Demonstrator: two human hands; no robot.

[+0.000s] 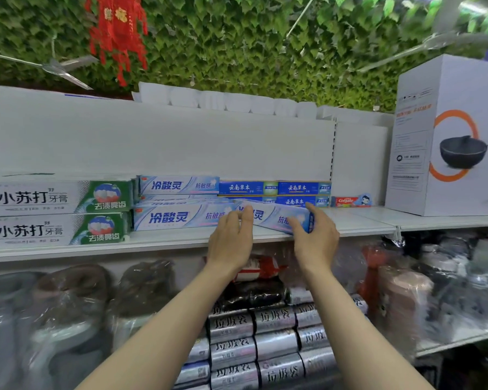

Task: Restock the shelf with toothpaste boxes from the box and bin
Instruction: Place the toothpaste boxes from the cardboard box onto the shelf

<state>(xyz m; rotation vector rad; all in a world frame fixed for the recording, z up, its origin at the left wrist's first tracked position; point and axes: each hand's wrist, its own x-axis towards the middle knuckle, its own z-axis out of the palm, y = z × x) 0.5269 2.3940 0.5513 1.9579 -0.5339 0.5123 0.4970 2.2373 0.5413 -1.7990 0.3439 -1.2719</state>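
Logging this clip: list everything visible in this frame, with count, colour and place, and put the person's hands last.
Light blue toothpaste boxes: at least three stacked, middle of the shelf.
Tilted toothpaste box: one, light blue, shelf front, at both hands.
Green-and-white toothpaste boxes: two stacked, shelf left.
Dark blue toothpaste boxes: four, in two stacks at the back, right of the light blue ones.
Red toothpaste box: one, small, right of the dark blue ones.
Pan carton: one, white with orange ring, shelf far right.
Shelf: white, upper tier.
Silver rolls: many, lower tier, centre.
Plastic-wrapped goods: several, dark, lower tier.
Red ornament: one, hanging on leafy green wall.
Left hand: on the tilted box's left part.
Right hand: holds its right end.
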